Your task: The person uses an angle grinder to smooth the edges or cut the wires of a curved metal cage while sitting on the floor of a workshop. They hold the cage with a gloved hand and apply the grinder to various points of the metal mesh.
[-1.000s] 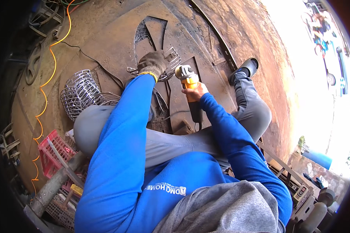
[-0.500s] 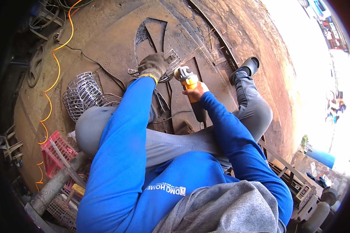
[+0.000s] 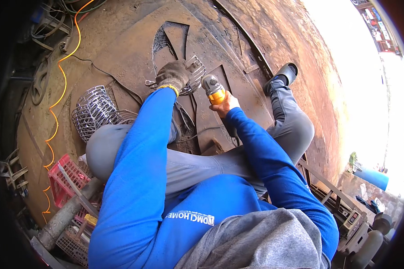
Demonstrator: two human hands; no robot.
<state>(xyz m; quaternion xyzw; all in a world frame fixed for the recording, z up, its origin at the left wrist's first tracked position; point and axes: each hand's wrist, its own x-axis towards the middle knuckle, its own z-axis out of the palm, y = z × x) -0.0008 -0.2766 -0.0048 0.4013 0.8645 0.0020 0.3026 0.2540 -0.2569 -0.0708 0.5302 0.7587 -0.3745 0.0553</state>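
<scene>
Seated person working on a rusty steel plate point(image 3: 134, 40). The gloved left hand point(image 3: 174, 75) is closed over a round wire grille point(image 3: 192, 80), pressing it flat against the plate. The bare right hand point(image 3: 224, 104) is wrapped fully around the body of a yellow angle grinder point(image 3: 213, 88), whose head lies just beside the grille's right edge. A second wire cage point(image 3: 93, 112) lies near the left knee; a red crate point(image 3: 65, 179) sits well apart, lower left, beside an orange cable point(image 3: 60, 85).

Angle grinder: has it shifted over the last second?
No clear shift. The angle grinder in the right hand sits just right of the wire grille, as before.
</scene>
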